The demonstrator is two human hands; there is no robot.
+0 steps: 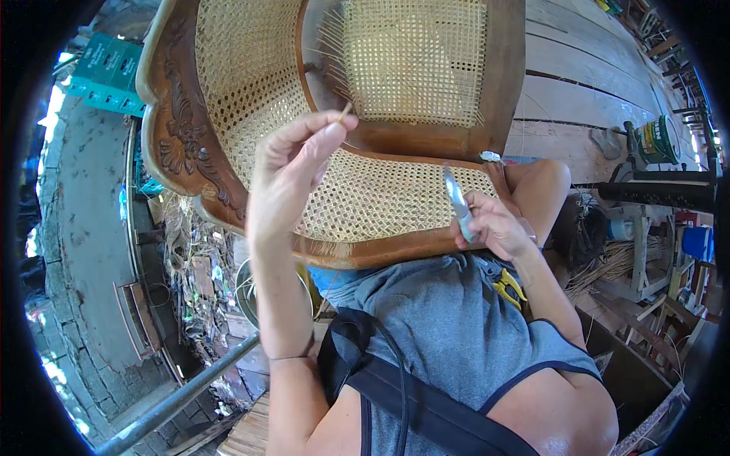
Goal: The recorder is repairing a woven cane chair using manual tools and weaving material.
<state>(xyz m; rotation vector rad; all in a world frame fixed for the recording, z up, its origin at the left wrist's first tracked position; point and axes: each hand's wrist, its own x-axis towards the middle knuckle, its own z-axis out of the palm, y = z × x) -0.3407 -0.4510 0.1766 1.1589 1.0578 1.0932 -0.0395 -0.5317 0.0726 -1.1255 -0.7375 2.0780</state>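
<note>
Across my lap lies a carved wooden chair frame (182, 121) with woven cane panels. Its cane seat (414, 68) has loose strand ends sticking out along its left edge. Above the chair, my left hand (293, 163) is raised, thumb and forefinger closed on a short thin wooden peg (346, 112). Lower and to the right, my right hand (494, 226) grips a knife (455, 190) by its pale blue handle, blade pointing up and away from me. The knife hand is over the near cane panel (380, 190), close to the frame's front rail.
Yellow-handled pliers (509, 289) rest by my right hip. A metal basin (251, 296) is partly hidden behind my left forearm. A green crate (109, 72) stands far left, with a metal pipe (182, 395) at lower left. A bucket (658, 140) is at far right.
</note>
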